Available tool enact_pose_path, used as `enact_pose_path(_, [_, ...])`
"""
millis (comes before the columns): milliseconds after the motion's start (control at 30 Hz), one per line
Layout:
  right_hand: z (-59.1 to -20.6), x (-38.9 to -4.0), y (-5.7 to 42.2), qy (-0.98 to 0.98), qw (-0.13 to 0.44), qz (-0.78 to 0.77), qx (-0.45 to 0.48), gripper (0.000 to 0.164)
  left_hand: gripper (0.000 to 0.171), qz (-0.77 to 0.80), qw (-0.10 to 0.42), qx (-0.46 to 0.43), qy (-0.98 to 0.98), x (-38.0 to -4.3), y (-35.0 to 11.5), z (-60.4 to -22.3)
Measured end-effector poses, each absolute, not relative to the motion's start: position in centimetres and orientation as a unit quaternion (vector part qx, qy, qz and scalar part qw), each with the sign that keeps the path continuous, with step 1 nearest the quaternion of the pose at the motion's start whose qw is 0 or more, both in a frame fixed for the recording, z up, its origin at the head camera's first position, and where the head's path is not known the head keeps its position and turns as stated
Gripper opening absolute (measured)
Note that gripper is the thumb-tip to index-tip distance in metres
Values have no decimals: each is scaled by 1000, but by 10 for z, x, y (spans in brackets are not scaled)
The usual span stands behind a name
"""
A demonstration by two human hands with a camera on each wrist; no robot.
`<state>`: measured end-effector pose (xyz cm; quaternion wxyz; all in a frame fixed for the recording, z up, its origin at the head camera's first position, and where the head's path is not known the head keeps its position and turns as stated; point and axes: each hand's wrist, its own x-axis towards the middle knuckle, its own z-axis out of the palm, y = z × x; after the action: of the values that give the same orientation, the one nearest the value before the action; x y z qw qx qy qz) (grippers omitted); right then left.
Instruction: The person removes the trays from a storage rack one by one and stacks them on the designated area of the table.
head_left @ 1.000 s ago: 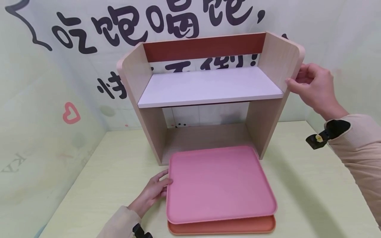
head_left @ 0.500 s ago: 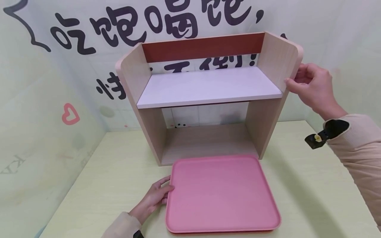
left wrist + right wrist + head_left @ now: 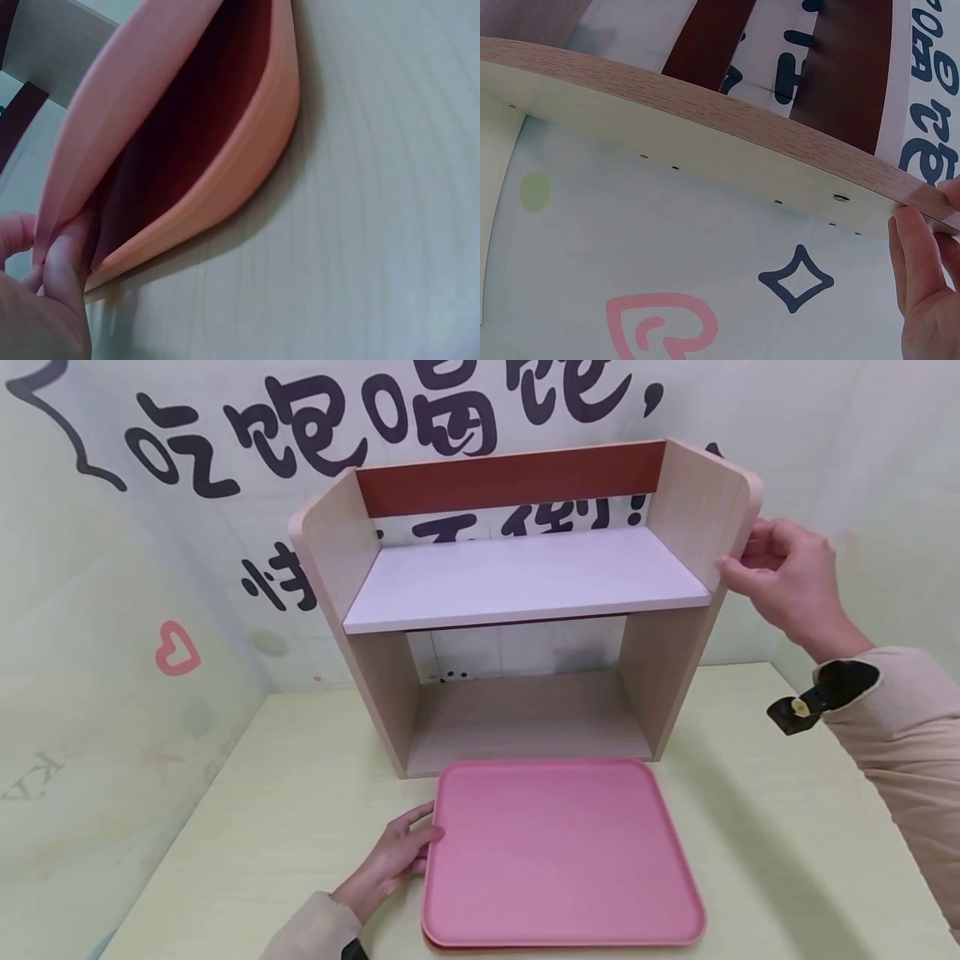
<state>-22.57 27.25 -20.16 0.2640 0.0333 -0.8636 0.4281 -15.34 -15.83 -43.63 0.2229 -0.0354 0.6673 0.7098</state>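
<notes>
A pink tray (image 3: pixel 562 852) lies over an orange tray (image 3: pixel 225 187) in front of the shelf unit. My left hand (image 3: pixel 393 856) pinches the pink tray's left edge, thumb on top and fingers beneath. In the left wrist view, a gap shows between the two rims and the fingers sit in it. The orange tray rests on the table and is almost wholly hidden from above. My right hand (image 3: pixel 795 577) grips the front edge of the right side panel of the wooden shelf unit (image 3: pixel 528 602), thumb inside and fingers outside.
The shelf unit has a white middle shelf (image 3: pixel 525 577), a lower board (image 3: pixel 525 714) and a dark red back rail (image 3: pixel 517 479). It stands on a pale table (image 3: pixel 787 827) with a printed curtain (image 3: pixel 187 527) behind and at the sides.
The pink tray has come down and toward me, covering the orange tray that showed at its front. The left hand moved with it. The right hand stays on the side panel.
</notes>
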Motion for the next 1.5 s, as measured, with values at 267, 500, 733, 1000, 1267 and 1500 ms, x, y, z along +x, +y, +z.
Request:
enact_pose_path(267, [-200,-228,271,-871,261,416,30,46,60,701,218,-38,678,-154,-159,-435])
enact_pose_path(500, [-198,-230,268,-871,260,415,30,47,60,700,216,-37,679,-154,-163,-432])
enact_pose_path(733, [-196,-229,270,-858,262,439,37,43,61,696,228,-13,681,-155,-167,-431])
enact_pose_path(1000, [-199,-225,272,-858,257,444,32,41,60,654,208,16,727,-151,-167,-432])
enact_pose_path(1267, [-202,-225,272,-867,258,426,27,44,55,628,150,20,763,-148,-164,-436])
enact_pose_path(1500, [-203,-226,273,-868,259,424,25,44,54,586,139,22,798,-149,-160,-438])
